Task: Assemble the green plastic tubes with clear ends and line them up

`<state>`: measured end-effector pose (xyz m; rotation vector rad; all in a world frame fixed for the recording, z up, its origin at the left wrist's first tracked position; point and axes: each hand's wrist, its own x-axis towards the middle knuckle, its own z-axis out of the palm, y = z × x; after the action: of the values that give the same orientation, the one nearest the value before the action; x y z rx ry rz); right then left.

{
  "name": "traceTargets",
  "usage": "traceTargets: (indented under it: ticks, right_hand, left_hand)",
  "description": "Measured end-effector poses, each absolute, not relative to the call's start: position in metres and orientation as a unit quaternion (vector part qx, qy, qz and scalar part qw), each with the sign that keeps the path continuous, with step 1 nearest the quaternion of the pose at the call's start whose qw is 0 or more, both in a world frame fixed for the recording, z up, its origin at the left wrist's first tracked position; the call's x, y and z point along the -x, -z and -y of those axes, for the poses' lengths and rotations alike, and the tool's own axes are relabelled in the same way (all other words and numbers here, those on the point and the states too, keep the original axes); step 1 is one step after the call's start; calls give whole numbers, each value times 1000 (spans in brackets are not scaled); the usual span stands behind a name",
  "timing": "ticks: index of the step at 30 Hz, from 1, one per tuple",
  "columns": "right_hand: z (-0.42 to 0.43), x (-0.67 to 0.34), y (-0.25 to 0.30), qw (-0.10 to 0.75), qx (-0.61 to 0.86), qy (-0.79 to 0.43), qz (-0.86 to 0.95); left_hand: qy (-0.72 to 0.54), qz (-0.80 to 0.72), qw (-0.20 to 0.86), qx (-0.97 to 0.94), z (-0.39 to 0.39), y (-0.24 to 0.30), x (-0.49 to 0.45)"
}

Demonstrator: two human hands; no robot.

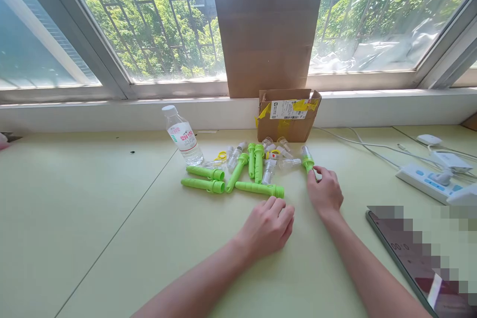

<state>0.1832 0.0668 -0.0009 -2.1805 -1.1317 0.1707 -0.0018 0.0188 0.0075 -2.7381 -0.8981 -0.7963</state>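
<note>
My right hand (325, 190) is closed around the lower part of a green plastic tube handle (308, 163) with a clear ribbed top (305, 151), tilted away from me. Curled on the table, my left hand (269, 223) shows nothing in its fingers; its palm side is hidden. Just beyond it lies a loose green tube handle (257, 188) with a threaded end. Several more green handles (203, 185) lie to the left and behind. Among them are clear plastic pieces (269, 171) and a yellow ring-shaped piece (222, 155).
A water bottle (183, 136) stands at the back left of the pile. Behind the pile is an open cardboard box (288, 121) against the sill. On the right are a power strip (423, 182), white cables (367, 144) and a phone (406, 258).
</note>
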Motion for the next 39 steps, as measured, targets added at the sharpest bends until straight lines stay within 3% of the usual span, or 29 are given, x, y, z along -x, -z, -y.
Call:
traceTargets:
  ticks: [12,22,26,34,39]
  right_hand:
    - [-62,-183,2,359,825,-47,434]
    - [-63,-180,10,397,741,121,528]
    - [-60,-163,6,369,696,175,591]
    - [-43,-146,11,378,580,133,709]
    - [-35,-148,11,339,551,82,759]
  left_hand:
    - [255,294,92,917,-15,-8,1]
    - [244,261,102,928,-11,-5,1]
    - [244,256,108,929,-10,-3,-1]
    - [267,248,98,926,-9,-1,-1]
    - [316,295,50,901,-10,-1,-1]
